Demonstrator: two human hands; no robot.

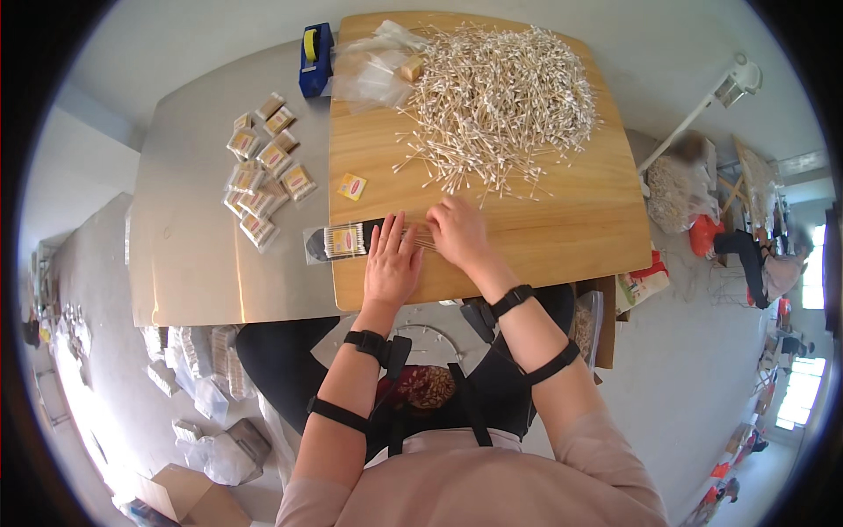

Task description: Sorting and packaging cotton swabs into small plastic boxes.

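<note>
My left hand [392, 268] lies flat, fingers stretched out, over a flat black strip [316, 245] near the front of the wooden board [562, 246]. On that strip, left of my fingertips, sits a clear packet of cotton swabs [344, 240] with a yellow label. Thin sticks of a few cotton swabs [425, 238] show between my hands. My right hand [459, 233] is closed at their right end, its fingertips partly hidden. Beyond it spreads a large heap of loose cotton swabs [505, 101]. A small yellow-and-white card [352, 186] rests on the board above the packet.
Several filled swab packets [261, 200] lie on the metal table [189, 220] to the left. A blue tape dispenser [315, 66] and clear plastic bags [378, 75] are at the back. An open cardboard box [189, 496] stands on the floor. Other people sit far right.
</note>
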